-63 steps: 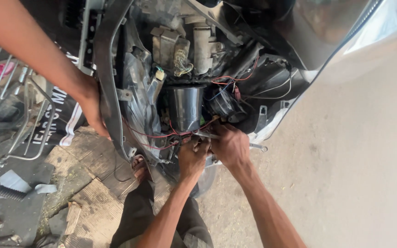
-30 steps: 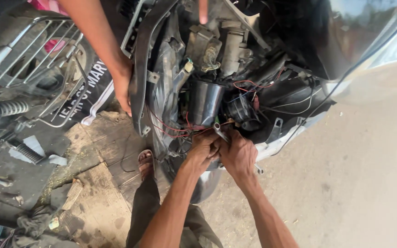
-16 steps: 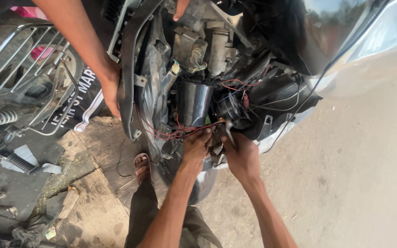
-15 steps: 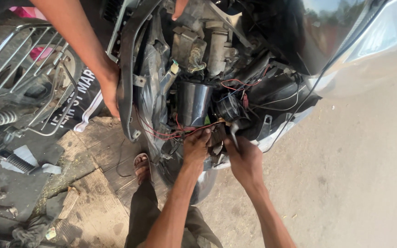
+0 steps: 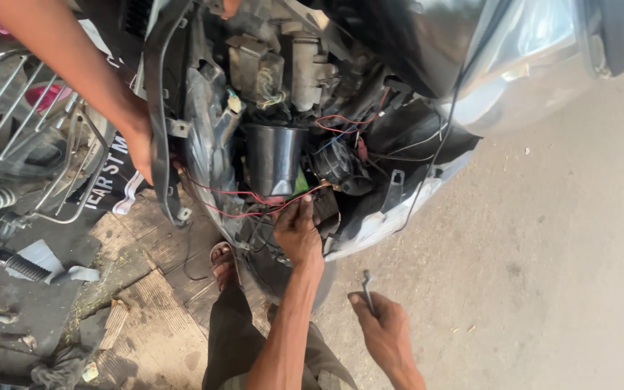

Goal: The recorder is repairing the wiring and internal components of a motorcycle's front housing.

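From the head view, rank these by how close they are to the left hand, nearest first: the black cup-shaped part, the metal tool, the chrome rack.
Measured from the left hand:
1. Black cup-shaped part, just above it in the open front.
2. Metal tool, lower right, held in the right hand.
3. Chrome rack, far left.

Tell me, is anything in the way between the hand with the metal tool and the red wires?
Yes. The right hand holds a small metal tool low, away from the scooter. The left hand sits right at the red wires, partly between them and the tool.
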